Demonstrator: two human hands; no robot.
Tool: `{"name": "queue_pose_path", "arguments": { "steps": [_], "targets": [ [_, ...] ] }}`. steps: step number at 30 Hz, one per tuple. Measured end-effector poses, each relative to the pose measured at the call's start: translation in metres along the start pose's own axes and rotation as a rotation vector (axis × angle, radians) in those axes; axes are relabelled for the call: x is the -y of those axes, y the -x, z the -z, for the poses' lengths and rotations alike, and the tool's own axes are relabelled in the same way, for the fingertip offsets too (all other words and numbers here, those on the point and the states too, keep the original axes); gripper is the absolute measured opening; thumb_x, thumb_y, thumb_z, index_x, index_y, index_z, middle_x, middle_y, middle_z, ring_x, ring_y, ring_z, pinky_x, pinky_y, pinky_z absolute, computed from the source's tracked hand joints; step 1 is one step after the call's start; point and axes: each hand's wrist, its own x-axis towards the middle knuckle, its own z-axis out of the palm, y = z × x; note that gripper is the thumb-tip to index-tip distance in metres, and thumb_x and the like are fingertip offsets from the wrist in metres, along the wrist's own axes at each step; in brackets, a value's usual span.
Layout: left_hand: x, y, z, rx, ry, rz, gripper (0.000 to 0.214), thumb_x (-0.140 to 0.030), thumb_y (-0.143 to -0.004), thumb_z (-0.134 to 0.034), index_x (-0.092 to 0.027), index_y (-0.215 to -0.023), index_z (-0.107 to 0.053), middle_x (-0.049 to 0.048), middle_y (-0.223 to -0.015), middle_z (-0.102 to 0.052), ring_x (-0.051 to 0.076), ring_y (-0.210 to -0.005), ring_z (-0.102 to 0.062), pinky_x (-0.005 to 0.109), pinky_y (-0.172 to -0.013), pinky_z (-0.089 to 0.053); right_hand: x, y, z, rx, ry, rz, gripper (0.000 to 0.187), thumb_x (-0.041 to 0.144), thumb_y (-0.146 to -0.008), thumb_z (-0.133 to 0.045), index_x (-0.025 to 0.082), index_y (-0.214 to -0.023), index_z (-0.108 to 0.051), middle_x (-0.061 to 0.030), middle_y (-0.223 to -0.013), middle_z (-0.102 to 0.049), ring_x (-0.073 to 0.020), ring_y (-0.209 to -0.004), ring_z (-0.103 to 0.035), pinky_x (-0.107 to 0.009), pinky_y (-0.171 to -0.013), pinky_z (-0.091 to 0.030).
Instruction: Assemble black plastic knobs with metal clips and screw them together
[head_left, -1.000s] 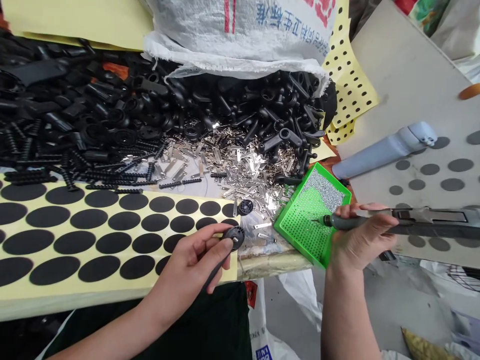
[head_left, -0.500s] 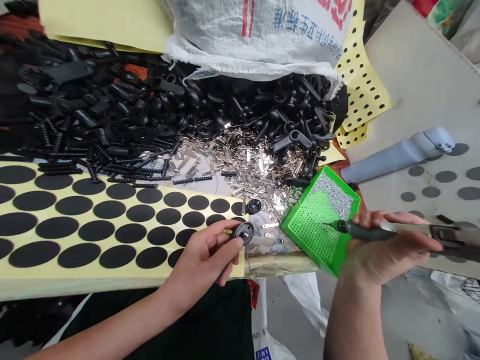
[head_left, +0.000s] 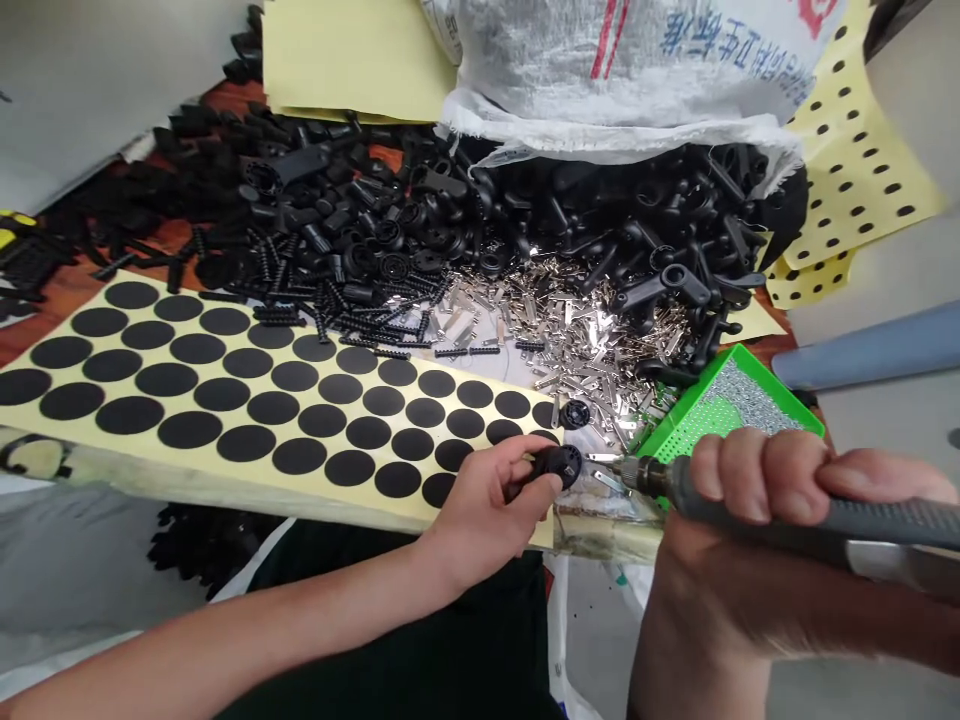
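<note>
Between the thumb and fingers of my left hand (head_left: 499, 500) is a round black plastic part (head_left: 562, 465), its ridged face turned up and to the right. My right hand (head_left: 780, 500) is wrapped round a grey electric screwdriver (head_left: 840, 515), held nearly level. The tip of its bit points left and is close to the round part; whether they touch I cannot tell. Behind the screwdriver, a green perforated tray (head_left: 686, 425) holds a heap of tiny silvery screws (head_left: 754, 397). Another round black part (head_left: 576, 414) lies just beyond my left hand.
Small metal strips (head_left: 585, 325) lie heaped mid-table, with black plastic handles (head_left: 675, 285) and ribbed black rods (head_left: 345, 310) around them. A yellow sheet of black discs (head_left: 300, 375) lies along the front edge. A white woven sack (head_left: 637, 80) stands behind. At right is a blue-grey tube (head_left: 870, 345).
My right hand has brought the screwdriver left from over the green tray to near the round part. My left hand still holds that part, now tilted differently. The view has shifted left.
</note>
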Motion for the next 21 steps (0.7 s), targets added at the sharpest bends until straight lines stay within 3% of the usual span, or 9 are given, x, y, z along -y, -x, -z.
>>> {"name": "queue_pose_path", "arguments": {
  "steps": [4, 8, 12, 21],
  "targets": [
    [0.003, 0.001, 0.0, -0.024, -0.032, -0.044, 0.036, -0.031, -0.081, -0.06, -0.011, -0.111, -0.06, -0.0069, -0.055, -0.052, 0.006, -0.04, -0.041, 0.021, -0.042, -0.034, -0.008, 0.002, 0.001, -0.053, -0.129, 0.015, 0.044, 0.064, -0.078, -0.061, 0.021, -0.073, -0.049, 0.01, -0.054, -0.039, -0.0044, -0.04, -0.032, -0.021, -0.039, -0.025],
    [0.005, 0.0, -0.001, -0.057, -0.033, -0.066, 0.033, -0.03, -0.08, -0.061, -0.013, -0.108, -0.062, -0.0047, -0.057, -0.055, 0.011, -0.051, -0.053, 0.023, -0.05, -0.041, -0.01, 0.004, 0.001, -0.047, -0.158, -0.001, 0.045, 0.064, -0.078, -0.062, 0.021, -0.074, -0.051, 0.0098, -0.054, -0.039, -0.0043, -0.041, -0.033, -0.021, -0.039, -0.026],
    [0.005, 0.0, -0.002, -0.054, -0.045, -0.08, 0.032, -0.029, -0.08, -0.059, -0.014, -0.108, -0.062, -0.0048, -0.056, -0.053, 0.011, -0.052, -0.053, 0.023, -0.05, -0.042, -0.011, 0.005, -0.002, -0.05, -0.161, -0.046, 0.048, 0.068, -0.076, -0.06, 0.021, -0.072, -0.05, 0.0097, -0.053, -0.039, -0.005, -0.041, -0.033, -0.021, -0.038, -0.025],
    [0.004, -0.001, -0.003, -0.069, -0.051, -0.084, 0.03, -0.027, -0.08, -0.059, -0.013, -0.106, -0.063, -0.0033, -0.058, -0.056, 0.012, -0.054, -0.055, 0.022, -0.049, -0.043, -0.014, 0.004, 0.001, 0.004, -0.159, -0.049, 0.034, 0.047, -0.075, -0.072, 0.021, -0.073, -0.051, 0.0101, -0.054, -0.042, -0.0048, -0.041, -0.036, -0.021, -0.039, -0.028]
  ]
}}
